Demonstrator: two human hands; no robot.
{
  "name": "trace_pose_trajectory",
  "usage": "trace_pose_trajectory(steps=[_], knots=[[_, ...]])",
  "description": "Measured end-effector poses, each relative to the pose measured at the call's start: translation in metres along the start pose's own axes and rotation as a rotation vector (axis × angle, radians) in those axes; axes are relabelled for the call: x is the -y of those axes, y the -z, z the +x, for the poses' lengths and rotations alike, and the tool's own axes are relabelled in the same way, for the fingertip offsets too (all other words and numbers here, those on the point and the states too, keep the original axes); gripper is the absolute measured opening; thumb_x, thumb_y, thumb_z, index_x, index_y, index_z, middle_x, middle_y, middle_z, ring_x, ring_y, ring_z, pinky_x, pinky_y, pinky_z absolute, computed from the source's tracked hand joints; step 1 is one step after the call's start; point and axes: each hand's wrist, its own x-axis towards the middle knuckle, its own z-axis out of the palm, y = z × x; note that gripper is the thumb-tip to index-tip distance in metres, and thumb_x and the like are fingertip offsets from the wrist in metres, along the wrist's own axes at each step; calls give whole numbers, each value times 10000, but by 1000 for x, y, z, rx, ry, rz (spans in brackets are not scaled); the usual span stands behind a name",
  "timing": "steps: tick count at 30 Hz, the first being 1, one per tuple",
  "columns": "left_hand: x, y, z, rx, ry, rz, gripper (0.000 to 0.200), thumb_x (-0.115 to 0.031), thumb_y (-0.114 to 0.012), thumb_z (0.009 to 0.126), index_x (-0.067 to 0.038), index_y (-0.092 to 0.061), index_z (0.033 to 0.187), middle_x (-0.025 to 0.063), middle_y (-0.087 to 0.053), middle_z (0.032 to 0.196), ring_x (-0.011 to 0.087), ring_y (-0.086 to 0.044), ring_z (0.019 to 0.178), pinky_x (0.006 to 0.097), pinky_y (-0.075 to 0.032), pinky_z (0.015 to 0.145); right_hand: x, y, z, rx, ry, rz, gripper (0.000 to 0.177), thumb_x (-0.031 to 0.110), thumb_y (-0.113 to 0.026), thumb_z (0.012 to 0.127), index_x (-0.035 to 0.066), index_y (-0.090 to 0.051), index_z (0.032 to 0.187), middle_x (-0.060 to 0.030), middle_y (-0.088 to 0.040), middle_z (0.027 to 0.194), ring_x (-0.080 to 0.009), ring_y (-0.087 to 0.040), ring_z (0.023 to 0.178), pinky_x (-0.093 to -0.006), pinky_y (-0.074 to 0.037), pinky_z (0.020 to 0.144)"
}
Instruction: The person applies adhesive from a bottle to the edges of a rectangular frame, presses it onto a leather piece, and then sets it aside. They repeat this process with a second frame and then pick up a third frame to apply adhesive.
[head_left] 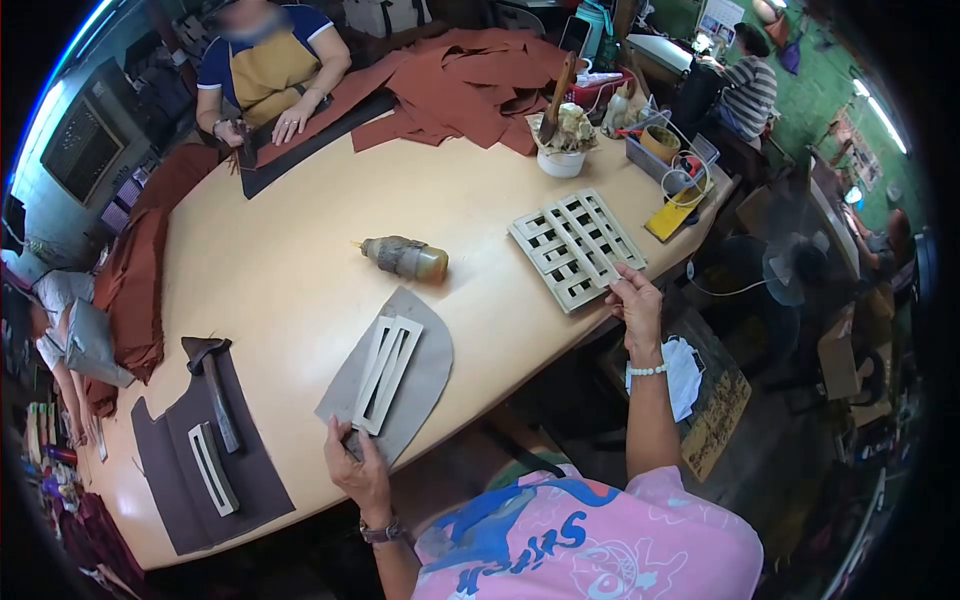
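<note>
My left hand (360, 470) is at the lower end of two pale slotted strips (392, 365), thumb and fingers closed around that end. The strips overlap at a slight angle over a grey rounded fabric panel (432, 360). At the right, my right hand (637, 305) pinches the near end of a pale slotted strip (585, 245). That strip lies across a crisscross stack of similar strips (545, 262). My right fingertips partly hide its end.
A wrapped bottle (405, 259) lies mid-table. A hammer (218, 395) and another slotted strip (212, 470) rest on dark fabric (170, 480). Beyond are a white pot (561, 163), a grey bin (640, 155) and reddish-brown fabric (470, 85). Across the table, a person (275, 75) handles fabric.
</note>
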Motion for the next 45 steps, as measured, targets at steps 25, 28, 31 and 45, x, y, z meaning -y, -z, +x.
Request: trace_pose_trajectory(steps=[25, 28, 31, 45], knots=[[1, 4, 2, -7, -27, -11, 697, -99, -799, 673, 14, -483, 1283, 145, -622, 988, 266, -602, 896, 360, -483, 827, 24, -158, -19, 332, 586, -398, 214, 170, -678, 844, -11, -579, 787, -90, -578, 713, -166, -529, 654, -306, -421, 610], [-2, 5, 2, 3, -44, 26, 767, -116, -822, 639, 5, -462, 1305, 148, -620, 1013, 267, -602, 914, 361, -483, 842, 29, -190, -25, 387, 831, -464, 209, 177, -690, 802, -3, -587, 828, -131, -610, 861, -256, -575, 785, -352, -450, 709], [-2, 5, 5, -7, -69, 58, 752, -146, -830, 633, -11, -486, 1287, 133, -632, 1009, 274, -607, 921, 372, -483, 824, 39, -207, -41, 725, 1013, -570, 368, 140, -653, 736, 28, -565, 1076, -137, -598, 1044, -317, -563, 985, -403, -421, 898], [0, 7, 6, -23, -106, 55, 708, -167, -804, 653, -12, -492, 1270, 130, -636, 966, 278, -610, 890, 374, -477, 807, 27, -254, -34, 1557, 1474, -1145, 705, -9, -597, 685, 112, -409, 1353, -81, -531, 1191, -256, -535, 1086, -357, -420, 906]])
